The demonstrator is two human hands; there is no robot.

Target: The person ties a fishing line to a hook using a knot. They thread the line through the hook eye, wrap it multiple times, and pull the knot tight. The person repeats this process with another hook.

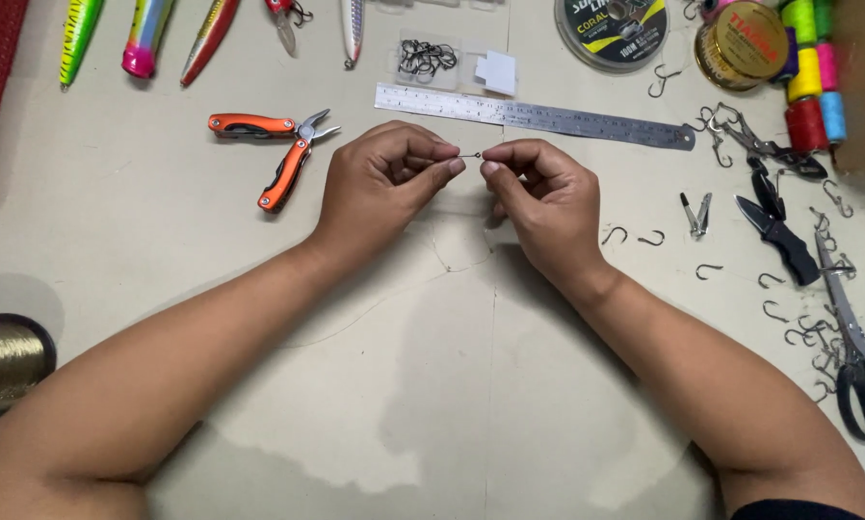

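Note:
My left hand [386, 178] and my right hand [538, 193] meet over the middle of the table, fingertips almost touching. Between them a small dark fish hook [472, 155] shows its eye; both hands pinch at it. A thin clear fishing line [442, 265] trails from the hands down across the table, hard to follow. Which hand holds the line I cannot tell.
A steel ruler [534, 116] lies just beyond the hands. Orange-handled pliers [278, 149] lie to the left, fishing lures [144, 39] at top left. Loose hooks [635, 236], a black knife [779, 231], scissors [861, 356] and thread spools [808, 67] crowd the right. A line spool [4, 361] sits at far left.

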